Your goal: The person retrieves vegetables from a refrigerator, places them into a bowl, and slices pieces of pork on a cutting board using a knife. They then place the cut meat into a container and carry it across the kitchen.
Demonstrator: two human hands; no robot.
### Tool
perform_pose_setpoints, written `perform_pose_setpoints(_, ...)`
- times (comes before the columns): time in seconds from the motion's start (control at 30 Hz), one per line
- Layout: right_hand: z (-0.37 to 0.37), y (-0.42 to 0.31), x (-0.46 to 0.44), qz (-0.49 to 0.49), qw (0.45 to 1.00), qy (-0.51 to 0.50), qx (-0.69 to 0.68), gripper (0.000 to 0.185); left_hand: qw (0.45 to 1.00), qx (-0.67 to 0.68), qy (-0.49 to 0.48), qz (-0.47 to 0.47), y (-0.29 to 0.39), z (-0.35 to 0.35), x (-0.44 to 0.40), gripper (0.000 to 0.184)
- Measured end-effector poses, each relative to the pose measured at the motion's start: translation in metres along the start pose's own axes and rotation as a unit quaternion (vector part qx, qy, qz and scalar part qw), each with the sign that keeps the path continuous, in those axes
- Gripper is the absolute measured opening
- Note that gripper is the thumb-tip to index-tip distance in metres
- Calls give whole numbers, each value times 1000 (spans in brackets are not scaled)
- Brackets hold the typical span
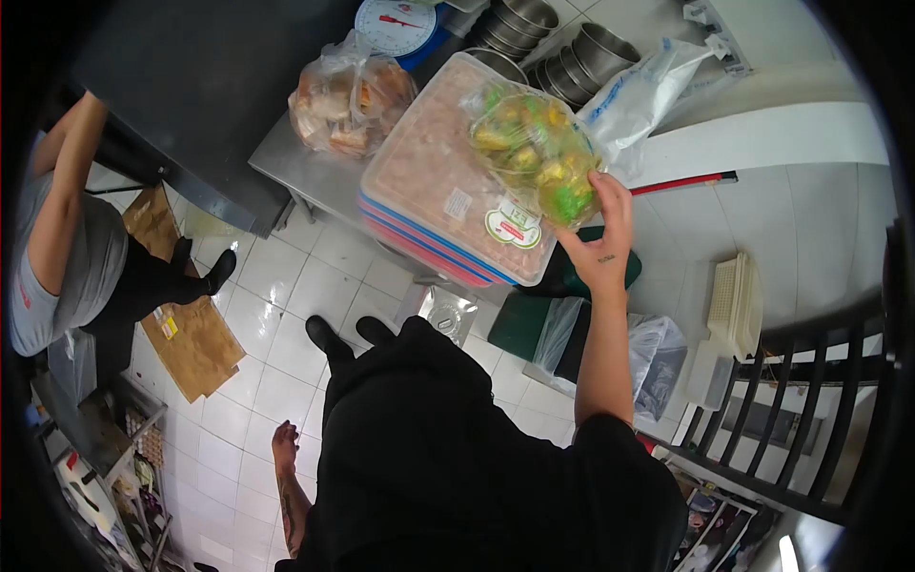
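My right hand (602,234) has its thumb and fingers around the near end of a clear plastic bag (536,157) with green and yellow pieces in it, whose exact kind I cannot make out. That bag lies on the translucent lid of a large flat food container (419,157), which sits on a stack with blue and red edges. Pale pinkish contents show through the lid, and a green and white label (513,225) is on it. My left hand (286,443) hangs low at my side over the floor, its fingers loosely apart, with nothing visible in it.
On the steel table (295,167) are a bag of bread (348,100) and a dial scale (396,27). Metal pots (600,57) and a white plastic bag (653,91) stand behind. Lined bins (562,329) are below right. Another person (71,248) stands at left near cardboard (195,348).
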State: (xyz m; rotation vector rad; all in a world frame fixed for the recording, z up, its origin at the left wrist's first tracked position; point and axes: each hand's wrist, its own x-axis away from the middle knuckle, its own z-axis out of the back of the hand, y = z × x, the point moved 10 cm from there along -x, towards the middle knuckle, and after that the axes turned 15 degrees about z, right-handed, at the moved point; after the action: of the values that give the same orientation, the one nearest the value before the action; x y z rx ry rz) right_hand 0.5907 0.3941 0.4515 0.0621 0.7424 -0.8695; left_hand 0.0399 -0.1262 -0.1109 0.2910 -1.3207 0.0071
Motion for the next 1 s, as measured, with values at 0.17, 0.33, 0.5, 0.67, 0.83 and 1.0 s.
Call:
perform_pose_setpoints(0.17,-14,-6,26,14,1000,14,21,81,999,-20,-11,-29,55,16,7,60)
perform_pose_setpoints(0.33,-21,-11,35,39,998,37,40,82,999,-23,3,-27,62,11,13,57)
perform_pose_setpoints(0.5,-22,-8,38,26,998,52,15,80,999,-39,0,-10,37,4,11,57)
perform_pose_setpoints(0.67,-24,-10,39,56,996,52,42,84,999,-18,-21,-30,6,0,-5,57)
perform_pose_setpoints(0.83,-23,-9,39,49,997,53,24,79,999,-21,-14,-23,4,-4,1,57)
perform_pose_setpoints(1.0,-18,-8,35,43,997,59,5,77,1000,-9,2,-14,23,-13,17,55)
